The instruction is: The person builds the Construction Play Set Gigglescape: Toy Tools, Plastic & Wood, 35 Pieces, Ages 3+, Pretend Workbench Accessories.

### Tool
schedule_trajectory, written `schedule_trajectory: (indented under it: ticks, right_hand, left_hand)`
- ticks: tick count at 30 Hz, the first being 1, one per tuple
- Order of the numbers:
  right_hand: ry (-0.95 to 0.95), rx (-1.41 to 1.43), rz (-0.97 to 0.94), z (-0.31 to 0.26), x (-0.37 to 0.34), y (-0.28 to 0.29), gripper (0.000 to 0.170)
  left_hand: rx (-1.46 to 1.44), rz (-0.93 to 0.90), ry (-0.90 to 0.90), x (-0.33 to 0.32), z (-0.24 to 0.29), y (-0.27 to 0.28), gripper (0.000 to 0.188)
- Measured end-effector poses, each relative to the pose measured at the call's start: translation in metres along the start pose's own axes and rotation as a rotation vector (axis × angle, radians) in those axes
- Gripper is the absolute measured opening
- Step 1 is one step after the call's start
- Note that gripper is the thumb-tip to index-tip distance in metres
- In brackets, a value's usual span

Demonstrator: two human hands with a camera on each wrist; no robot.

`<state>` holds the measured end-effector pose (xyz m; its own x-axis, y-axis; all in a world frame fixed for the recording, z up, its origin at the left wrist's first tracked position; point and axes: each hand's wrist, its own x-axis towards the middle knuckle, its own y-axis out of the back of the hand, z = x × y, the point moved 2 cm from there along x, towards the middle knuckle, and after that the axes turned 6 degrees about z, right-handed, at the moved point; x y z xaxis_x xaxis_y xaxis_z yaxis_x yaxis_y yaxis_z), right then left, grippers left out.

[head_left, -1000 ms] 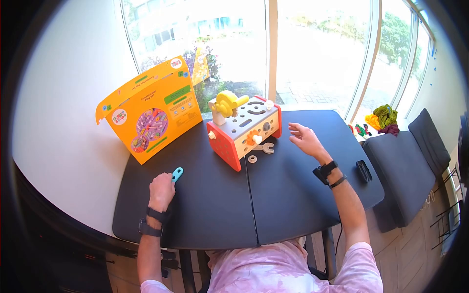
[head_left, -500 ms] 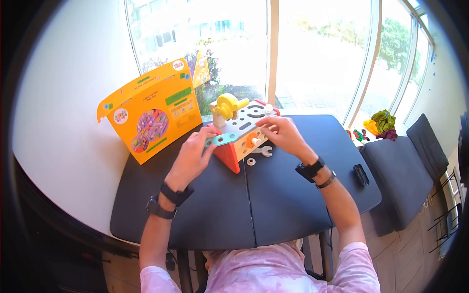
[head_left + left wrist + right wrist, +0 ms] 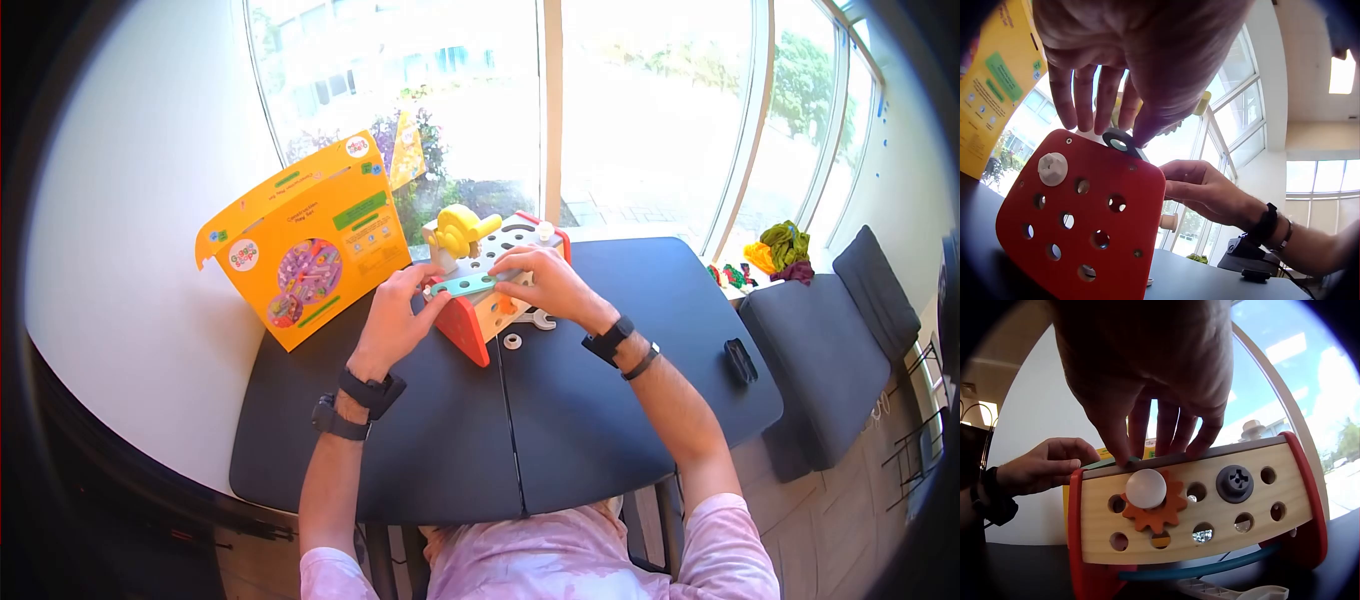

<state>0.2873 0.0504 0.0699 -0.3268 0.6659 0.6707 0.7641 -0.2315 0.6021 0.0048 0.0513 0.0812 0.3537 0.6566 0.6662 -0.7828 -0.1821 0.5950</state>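
Observation:
A teal strip with holes point(image 3: 465, 286) lies along the near left edge of the toy workbench's grey perforated top point(image 3: 520, 233). My left hand point(image 3: 393, 318) pinches its left end, above the bench's red side panel point(image 3: 1085, 206). At the strip's right end, my right hand point(image 3: 552, 286) grips with thumb in front and fingers behind, low over the top. An orange gear point(image 3: 1159, 509) with a white knob point(image 3: 1146, 489) sits on the wooden front panel, left of a dark grey screw head point(image 3: 1234, 484). A yellow toy part point(image 3: 458, 231) stands at the top's back left.
A grey toy wrench point(image 3: 538, 319) and a small pale nut point(image 3: 513, 341) lie before the bench on the black table point(image 3: 420, 440). The orange box point(image 3: 315, 235) stands at the left. A black case point(image 3: 741, 361) lies near the right edge.
My left hand has lifted the teal strip from the table and brought it right onto the workbench. The right hand has come in from the right to the strip's other end.

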Motion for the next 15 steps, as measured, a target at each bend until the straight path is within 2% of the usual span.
schedule_trajectory:
  ticks: [5, 8, 15]
  right_hand:
    - [-0.026, 0.006, 0.018, -0.003, 0.0, 0.001, 0.023]
    - [-0.002, -0.002, 0.074, -0.001, -0.001, 0.0, 0.023]
    - [-0.087, -0.001, 0.047, -0.003, -0.004, 0.005, 0.024]
  left_hand:
    - [-0.014, 0.036, -0.018, -0.002, -0.007, 0.0, 0.018]
    - [-0.005, 0.051, -0.061, 0.0, -0.015, -0.005, 0.017]
    - [-0.017, 0.06, -0.063, -0.001, -0.018, -0.009, 0.019]
